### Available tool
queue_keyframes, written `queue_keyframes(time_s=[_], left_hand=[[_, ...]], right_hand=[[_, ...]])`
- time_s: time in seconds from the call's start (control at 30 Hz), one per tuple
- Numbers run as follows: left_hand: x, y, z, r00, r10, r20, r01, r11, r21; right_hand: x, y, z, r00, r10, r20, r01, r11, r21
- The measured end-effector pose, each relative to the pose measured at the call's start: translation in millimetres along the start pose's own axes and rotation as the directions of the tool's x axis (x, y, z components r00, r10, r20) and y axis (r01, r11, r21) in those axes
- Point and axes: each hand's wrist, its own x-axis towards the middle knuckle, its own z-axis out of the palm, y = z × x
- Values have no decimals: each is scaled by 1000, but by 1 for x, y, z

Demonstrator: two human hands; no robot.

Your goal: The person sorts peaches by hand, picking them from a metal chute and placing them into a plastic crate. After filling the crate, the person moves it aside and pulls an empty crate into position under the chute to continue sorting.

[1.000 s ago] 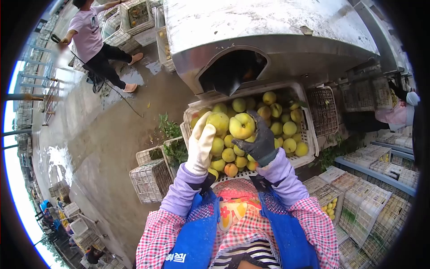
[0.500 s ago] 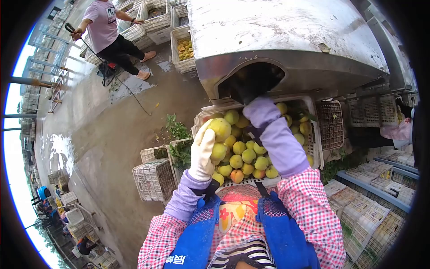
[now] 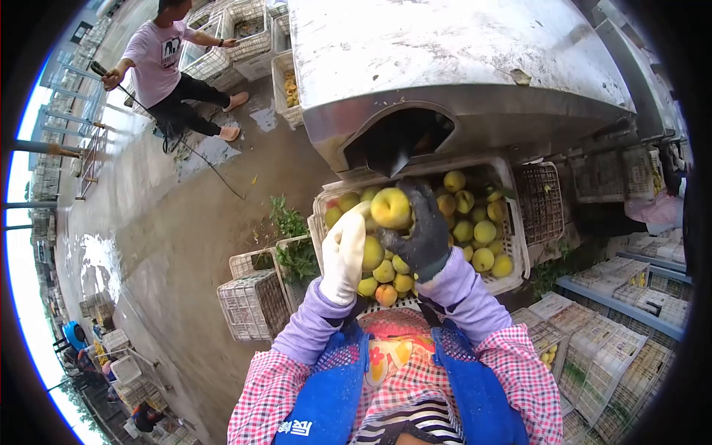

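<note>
Fingers point(image 3: 420, 199) of the right hand point(image 3: 424, 236) clasp a peach point(image 3: 390, 208); left hand's point(image 3: 342, 256) spread is unclear.

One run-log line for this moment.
right hand: dark glove, holding yellow fruit | left hand: pale glove, beside it | crate: more fruit, beside machine

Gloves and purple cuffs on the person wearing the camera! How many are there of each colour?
White glove: 1
Black glove: 1
Purple cuffs: 2
Total: 4
</note>
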Motion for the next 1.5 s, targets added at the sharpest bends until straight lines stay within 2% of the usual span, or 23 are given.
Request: queue_keyframes(time_s=[0.13, 0.17, 0.23, 0.27, 0.33, 0.43, 0.53, 0.57, 0.6, 0.67, 0.73, 0.8, 0.83, 0.9, 0.97, 1.07, 1.1, 1.13, 1.2, 1.27, 1.3, 1.37, 1.5], left_hand=[[-4, 0, -10, 996, -16, -84, 21, 998, 59], [-1, -13, -18, 995, -57, -78, 56, 998, -18], [4, -25, -23, 976, -208, -62, 169, 906, -388], [8, -26, -22, 960, -277, -32, 214, 805, -554], [8, -25, -19, 950, -304, -73, 217, 808, -548], [14, -28, -17, 956, -278, -88, 183, 805, -565], [13, -28, -11, 983, -177, -41, 139, 879, -456], [11, -26, -9, 1000, -16, 7, 17, 992, -128], [9, -22, -5, 988, 144, 54, -152, 969, 196], [3, -12, 6, 994, 89, 71, -93, 993, 67], [-1, -1, 12, 990, 95, 106, -95, 995, 0], [2, -3, 8, 946, -262, 190, 323, 788, -524], [1, 0, 7, 929, -285, 235, 362, 826, -432], [-1, -9, 4, 979, -80, 186, 113, 978, -174], [3, -13, 1, 984, 53, 173, -64, 996, 62], [10, -24, 8, 998, -19, 62, 34, 969, -247], [10, -11, 12, 999, -37, 39, 45, 967, -250], [11, -11, 8, 977, -197, -78, 164, 935, -315], [15, -20, -11, 968, -215, -128, 163, 930, -329], [18, -30, -17, 963, -184, -196, 153, 975, -162], [18, -37, -21, 958, -169, -230, 156, 985, -74], [30, -62, -34, 972, 148, -182, -62, 911, 407], [66, -89, -27, 853, 483, 198, -338, 223, 914]], right_hand=[[52, 53, 37, 946, -268, -181, 165, 881, -444], [73, 57, 43, 998, -29, -53, 17, 978, -206], [103, 69, 58, 992, 120, 43, -117, 990, -84], [113, 74, 64, 998, 52, -42, -59, 980, -189], [105, 81, 60, 997, -31, -77, 12, 971, -238], [75, 39, 9, 984, -173, 31, 175, 984, -42], [6, 1, -2, 948, -276, 155, 289, 955, -66], [-5, -4, -2, 941, -273, 200, 299, 947, -117], [-12, -2, 0, 944, -259, 204, 288, 949, -125], [-24, 6, 8, 948, -237, 214, 270, 953, -139], [-24, 7, 8, 983, -142, 113, 134, 988, 73], [-29, 5, 7, 993, 43, 108, -76, 943, 325], [-30, 4, 5, 993, 38, 109, -64, 967, 248], [-30, 3, -1, 993, 27, 114, -38, 995, 91], [-24, -3, -3, 989, -129, 70, 138, 980, -144], [-10, -4, 4, 986, -167, 17, 165, 948, -272], [1, -2, 7, 989, -149, -7, 141, 951, -274], [15, 11, 15, 972, -223, -80, 188, 932, -311], [51, 47, 37, 906, -364, -215, 263, 884, -387], [91, 50, 46, 999, 50, 10, -45, 960, -277], [106, 68, 59, 999, 19, -41, -31, 946, -323], [115, 92, 75, 993, -41, -108, -1, 934, -357], [77, 60, 2, 995, -96, -21, 92, 982, -165]])
